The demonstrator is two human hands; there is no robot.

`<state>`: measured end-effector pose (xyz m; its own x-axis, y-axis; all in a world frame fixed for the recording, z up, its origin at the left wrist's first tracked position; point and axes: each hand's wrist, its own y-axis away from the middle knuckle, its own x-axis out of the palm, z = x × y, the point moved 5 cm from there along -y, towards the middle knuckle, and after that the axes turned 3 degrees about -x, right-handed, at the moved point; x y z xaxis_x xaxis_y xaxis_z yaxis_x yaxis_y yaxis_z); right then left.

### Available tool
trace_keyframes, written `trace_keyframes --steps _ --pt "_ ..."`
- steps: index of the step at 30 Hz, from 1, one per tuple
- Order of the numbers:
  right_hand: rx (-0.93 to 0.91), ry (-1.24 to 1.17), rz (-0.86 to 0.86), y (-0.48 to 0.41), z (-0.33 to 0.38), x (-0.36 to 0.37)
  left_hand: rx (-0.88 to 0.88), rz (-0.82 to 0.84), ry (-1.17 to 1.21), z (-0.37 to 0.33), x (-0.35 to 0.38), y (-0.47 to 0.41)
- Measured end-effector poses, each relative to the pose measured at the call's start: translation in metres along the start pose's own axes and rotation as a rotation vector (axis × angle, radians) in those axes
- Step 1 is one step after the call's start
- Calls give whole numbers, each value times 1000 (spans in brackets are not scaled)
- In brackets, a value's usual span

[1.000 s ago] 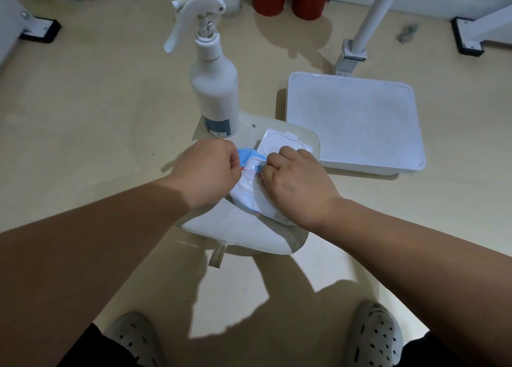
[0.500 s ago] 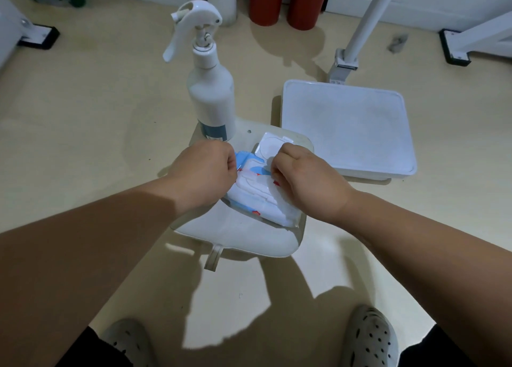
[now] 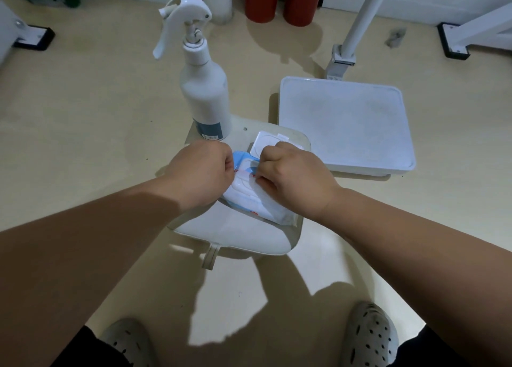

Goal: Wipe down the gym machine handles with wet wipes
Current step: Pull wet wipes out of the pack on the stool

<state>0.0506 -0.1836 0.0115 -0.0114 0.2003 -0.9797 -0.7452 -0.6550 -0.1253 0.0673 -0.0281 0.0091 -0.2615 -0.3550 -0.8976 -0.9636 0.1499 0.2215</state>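
My right hand (image 3: 293,185) has its fingers (image 3: 267,182) curled shut, pinching at the opening of the wet wipes pack (image 3: 249,192); the left hand (image 3: 202,172) is closed on the pack's other side, steadying it. The flip lid (image 3: 264,142) stands open just beyond my right knuckles. The pack lies on a small white stool seat (image 3: 235,233), my surface here, with a spray bottle (image 3: 203,95) past the left hand. I judge the pack soft, light and slick, so I hold its edge and pull one limp, damp sheet by a corner.
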Motion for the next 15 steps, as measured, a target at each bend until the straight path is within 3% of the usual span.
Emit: trace_keyframes --steps 8,15 --pt "144 -251 -3 16 -24 -15 10 -18 -44 -2 3 -2" --pt "250 -293 -14 16 -25 -19 8 -14 -24 0 5 -5"
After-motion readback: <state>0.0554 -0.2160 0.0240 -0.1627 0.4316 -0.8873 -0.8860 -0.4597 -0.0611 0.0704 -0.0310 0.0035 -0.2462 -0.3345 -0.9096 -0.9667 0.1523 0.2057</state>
